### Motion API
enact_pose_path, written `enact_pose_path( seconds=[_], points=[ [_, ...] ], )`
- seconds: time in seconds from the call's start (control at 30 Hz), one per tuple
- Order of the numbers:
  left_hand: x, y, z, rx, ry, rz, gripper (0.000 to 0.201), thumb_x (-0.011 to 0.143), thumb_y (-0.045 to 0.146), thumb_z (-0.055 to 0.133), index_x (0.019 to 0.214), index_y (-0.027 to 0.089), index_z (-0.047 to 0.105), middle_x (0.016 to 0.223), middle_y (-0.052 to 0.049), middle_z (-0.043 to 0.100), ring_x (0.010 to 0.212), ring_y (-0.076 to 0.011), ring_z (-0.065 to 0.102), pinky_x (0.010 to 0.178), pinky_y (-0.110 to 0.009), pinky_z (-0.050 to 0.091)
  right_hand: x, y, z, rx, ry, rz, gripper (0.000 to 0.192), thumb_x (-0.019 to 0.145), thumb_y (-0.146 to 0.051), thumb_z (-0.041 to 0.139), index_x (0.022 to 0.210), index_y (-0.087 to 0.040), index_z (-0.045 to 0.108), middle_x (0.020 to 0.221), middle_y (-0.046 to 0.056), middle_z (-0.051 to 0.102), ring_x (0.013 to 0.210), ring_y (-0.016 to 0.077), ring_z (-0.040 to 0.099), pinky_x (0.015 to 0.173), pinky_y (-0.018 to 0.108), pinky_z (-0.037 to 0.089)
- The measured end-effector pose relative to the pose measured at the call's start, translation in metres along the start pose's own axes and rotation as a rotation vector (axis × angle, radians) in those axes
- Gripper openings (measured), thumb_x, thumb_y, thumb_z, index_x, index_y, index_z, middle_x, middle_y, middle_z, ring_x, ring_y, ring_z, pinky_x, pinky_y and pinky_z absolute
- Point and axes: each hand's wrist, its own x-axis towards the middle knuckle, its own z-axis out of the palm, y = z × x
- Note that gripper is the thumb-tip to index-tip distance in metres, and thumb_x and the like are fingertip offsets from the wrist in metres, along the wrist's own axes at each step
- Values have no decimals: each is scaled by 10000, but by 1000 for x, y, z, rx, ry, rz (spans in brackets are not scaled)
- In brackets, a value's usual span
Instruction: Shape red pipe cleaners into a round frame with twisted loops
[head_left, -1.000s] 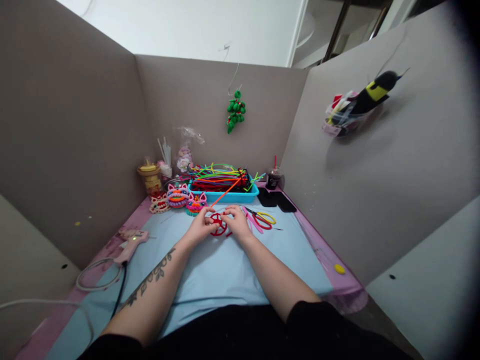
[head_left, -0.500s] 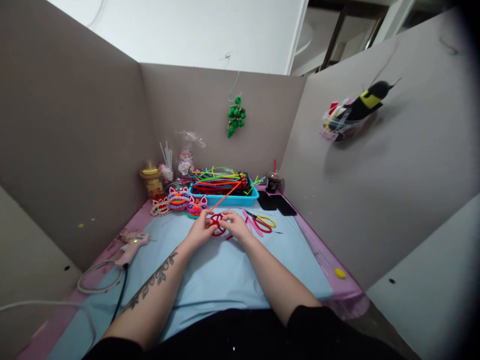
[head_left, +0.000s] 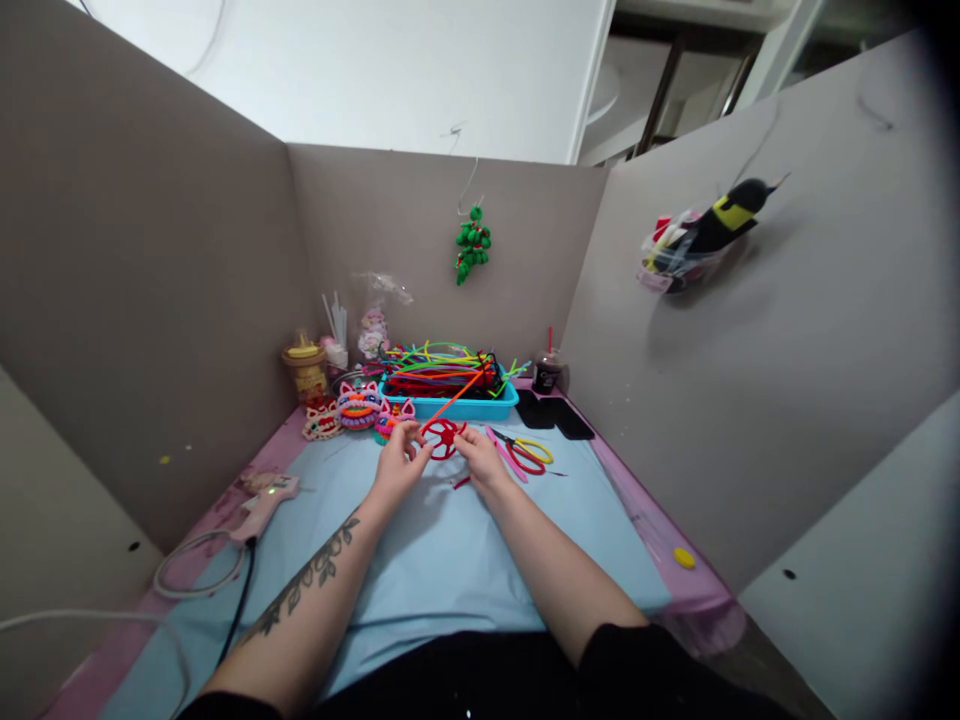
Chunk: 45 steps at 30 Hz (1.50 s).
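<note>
A red wheel-shaped piece bent from pipe cleaner (head_left: pixel 444 438) is held up between my two hands over the blue table cover. My left hand (head_left: pixel 403 455) pinches its left edge with thumb and fingertips. At its right edge, my right hand (head_left: pixel 478 455) grips the rim with closed fingers. A short red scrap (head_left: pixel 461 482) lies on the cover below. Scissors (head_left: pixel 529 455) with red and yellow handles rest right of my right hand, beside pink tweezers-like strips (head_left: pixel 508 455). An orange pipe cleaner (head_left: pixel 457 395) slants from the tray toward my left hand; whether it touches the hand is unclear.
A blue tray (head_left: pixel 450 408) of colourful pipe cleaners stands at the back. Several lion-like figures (head_left: pixel 358 405) sit left of it. A pink glue gun (head_left: pixel 264 507) with its cable lies left. Black phone-like slabs (head_left: pixel 566 418) and a drink cup (head_left: pixel 547 372) stand back right.
My hands have moved slightly apart, showing more of the red wheel-shaped piece between them. My right hand has shifted to its right edge. The camera view has tilted slightly.
</note>
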Motion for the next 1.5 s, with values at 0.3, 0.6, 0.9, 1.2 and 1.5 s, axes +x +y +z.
enact_pose_path(
  seconds=[0.3,0.6,0.9,1.2,1.5],
  points=[
    [-7,5,11,-210,-52,-174,539,618,300,686,1094,155,480,650,15,601,504,-94,526,492,-199,389,-7,7,11,-147,86,-57,217,630,-387,656,607,-174,622,1129,69,549,1076,226,488,971,355,313],
    [-7,11,9,-190,-53,-281,388,615,311,675,945,109,662,703,-61,671,464,-103,515,401,-207,374,-11,9,17,-117,124,-53,238,614,-397,681,590,-172,607,1090,87,560,1055,243,500,1002,424,271],
    [-4,9,5,-264,-98,-285,392,579,296,713,922,109,679,683,-52,671,503,-105,537,466,-211,410,-10,6,14,-167,116,-77,211,637,-370,655,591,-176,585,1084,80,550,1057,239,485,981,397,292],
    [-2,5,7,-250,-159,-225,397,630,311,676,974,116,644,645,-19,623,541,-107,521,528,-223,405,-6,10,11,-128,119,-51,277,628,-424,642,530,-177,565,874,52,627,958,230,535,909,381,367],
    [-4,9,7,-265,-170,-232,431,638,322,666,1008,115,593,535,39,513,460,-77,440,465,-197,329,-7,8,9,-62,141,-32,202,605,-354,666,613,-190,548,765,14,634,847,199,573,826,348,410]
  ],
)
